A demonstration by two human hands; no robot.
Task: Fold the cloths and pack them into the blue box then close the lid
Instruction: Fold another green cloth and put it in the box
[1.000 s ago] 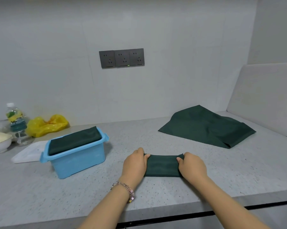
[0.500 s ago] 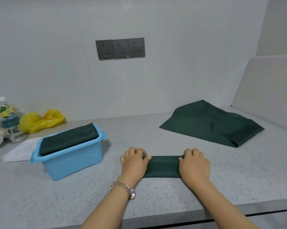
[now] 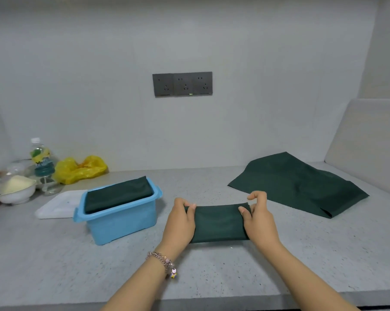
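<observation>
Both forearms come in from the near edge of the grey speckled countertop (image 3: 55,254). Beaded bracelet (image 3: 165,263) on the left wrist.

Left hand (image 3: 180,223) grips the left end of a folded dark green cloth (image 3: 220,223), thumb on top, fingers curled round the edge. Right hand (image 3: 258,218) grips the right end, thumb pressed on the top face, fingers curled over the far corner. Hands are apart, one at each end, cloth stretched flat between them. Its near edge looks to rest on the counter; whether the far edge is lifted I can't tell.

Left of the hands, just beside: the blue box (image 3: 122,218), open, with folded dark green cloths (image 3: 119,194) stacked to above the rim. White lid (image 3: 57,205) lies flat on the counter, touching the box's left side, partly behind it.

Right and farther back: an unfolded dark green cloth (image 3: 299,182) spread loosely, well apart from the box, its far edge close to the wall.

Far left: white bowl (image 3: 14,194) holding something pale yellow, clear plastic bottle (image 3: 40,158) behind it, crumpled yellow plastic bag (image 3: 79,169) against the wall.

Back wall: a dark grey triple socket panel (image 3: 182,83). Far right: a pale board (image 3: 369,142) leaning on the side wall.
</observation>
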